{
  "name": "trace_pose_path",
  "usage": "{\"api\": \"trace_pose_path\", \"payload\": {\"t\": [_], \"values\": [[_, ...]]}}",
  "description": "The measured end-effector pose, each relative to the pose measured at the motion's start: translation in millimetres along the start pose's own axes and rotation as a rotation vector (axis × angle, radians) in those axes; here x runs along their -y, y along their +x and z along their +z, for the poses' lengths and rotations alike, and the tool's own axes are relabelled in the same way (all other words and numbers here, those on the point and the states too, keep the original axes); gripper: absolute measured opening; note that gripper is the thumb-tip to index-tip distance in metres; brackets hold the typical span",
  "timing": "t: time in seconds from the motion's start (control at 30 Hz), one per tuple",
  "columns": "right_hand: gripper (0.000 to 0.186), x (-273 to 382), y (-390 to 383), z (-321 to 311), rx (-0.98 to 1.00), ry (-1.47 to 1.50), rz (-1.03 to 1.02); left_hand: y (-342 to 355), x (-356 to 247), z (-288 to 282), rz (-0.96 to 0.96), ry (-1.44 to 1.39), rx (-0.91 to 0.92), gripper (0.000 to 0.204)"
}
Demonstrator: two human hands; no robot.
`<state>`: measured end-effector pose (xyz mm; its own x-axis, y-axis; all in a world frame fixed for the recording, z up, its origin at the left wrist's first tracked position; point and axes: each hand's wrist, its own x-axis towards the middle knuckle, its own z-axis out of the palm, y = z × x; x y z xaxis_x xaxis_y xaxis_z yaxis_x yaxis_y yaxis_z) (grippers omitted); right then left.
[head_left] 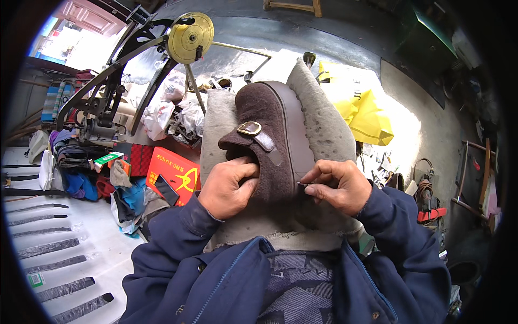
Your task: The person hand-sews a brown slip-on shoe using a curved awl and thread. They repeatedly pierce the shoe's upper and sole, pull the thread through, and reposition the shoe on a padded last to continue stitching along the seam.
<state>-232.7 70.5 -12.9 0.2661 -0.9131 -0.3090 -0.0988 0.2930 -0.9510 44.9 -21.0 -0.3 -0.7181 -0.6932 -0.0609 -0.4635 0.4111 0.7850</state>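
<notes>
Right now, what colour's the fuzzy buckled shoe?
The fuzzy buckled shoe is dark brown, clearest in head view.

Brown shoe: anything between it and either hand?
Left hand: nothing visible; it reaches inside the shoe. Right hand: only the small thin item it pinches, at the heel end of the sole.

The fingertips of the left hand (226, 186) are hidden inside the brown shoe (261, 108). The right hand (343, 186) pinches a thin sliver (301, 183) at the sole (295, 119), too small to tell. Just past the right edge of the grey cloth (329, 121), a yellow bag (372, 117) is partly covered by it. The view's upper edge cuts off a wooden frame (294, 6); the lower edge, the blue jacket (162, 281).
</notes>
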Motion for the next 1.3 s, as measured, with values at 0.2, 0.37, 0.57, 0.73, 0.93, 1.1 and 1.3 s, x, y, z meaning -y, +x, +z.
{"api": "trace_pose_path", "payload": {"t": [0.2, 0.37, 0.57, 0.73, 0.93, 1.1, 1.3], "values": [[0.014, -5, -5, 0, -0.023, 0.005, -0.019, -23, 6, -9, -0.024, -0.680, -0.126, 0.012], [0.016, 2, -4, -1, -0.034, -0.074, -0.013, -31, 6, -21, 0.078, -1.434, 0.179, 0.019], [0.016, 17, -7, 8, -0.086, -0.324, -0.059, -5, 4, 0, 0.179, 0.053, -0.117, 0.012], [0.016, 29, -10, 23, -0.170, -0.704, -0.201, 13, 9, 20, 0.042, 0.023, -0.038, 0.006], [0.014, 31, -7, 36, -0.206, -0.846, -0.188, 29, 13, 23, -0.117, -0.422, 0.192, 0.028], [0.018, 22, -3, 37, -0.225, -0.692, -0.227, 35, 14, 26, -0.216, -0.441, 0.242, 0.029], [0.036, 17, -5, 31, -0.196, -0.658, -0.173, 44, 12, 18, -0.264, -0.152, 0.354, 0.027]]}}
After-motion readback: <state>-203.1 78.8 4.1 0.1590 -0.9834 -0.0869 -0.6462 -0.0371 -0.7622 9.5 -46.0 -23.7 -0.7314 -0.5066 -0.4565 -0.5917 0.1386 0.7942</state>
